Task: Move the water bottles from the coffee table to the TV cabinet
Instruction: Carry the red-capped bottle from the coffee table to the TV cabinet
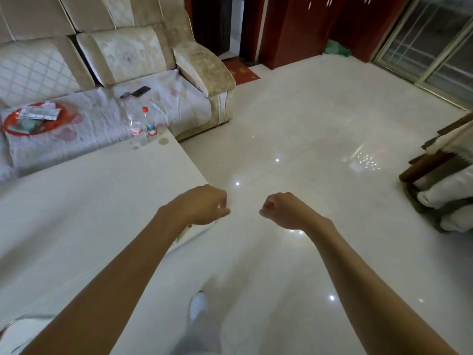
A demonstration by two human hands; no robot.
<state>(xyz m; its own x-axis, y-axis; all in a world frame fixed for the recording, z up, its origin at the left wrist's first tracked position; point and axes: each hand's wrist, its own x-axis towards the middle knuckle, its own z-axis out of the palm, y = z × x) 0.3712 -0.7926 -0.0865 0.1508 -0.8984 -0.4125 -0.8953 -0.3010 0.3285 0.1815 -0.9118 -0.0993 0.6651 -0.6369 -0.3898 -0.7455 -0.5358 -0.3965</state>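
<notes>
The two bottles (pixel 151 127) stand straight up, side by side, on the far corner of the counter (pixel 102 201), at about 11 o'clock from the left grip (pixel 202 204), which is nearer and loosely curled on nothing, while the right grip (pixel 279 210) is a tight, empty fist.

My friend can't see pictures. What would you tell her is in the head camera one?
A red-capped bottle and a second bottle stand together at the far corner of a white table, beside a sofa. Nearer the camera, the person's left hand and right hand are held out, fingers curled, holding nothing.
</notes>
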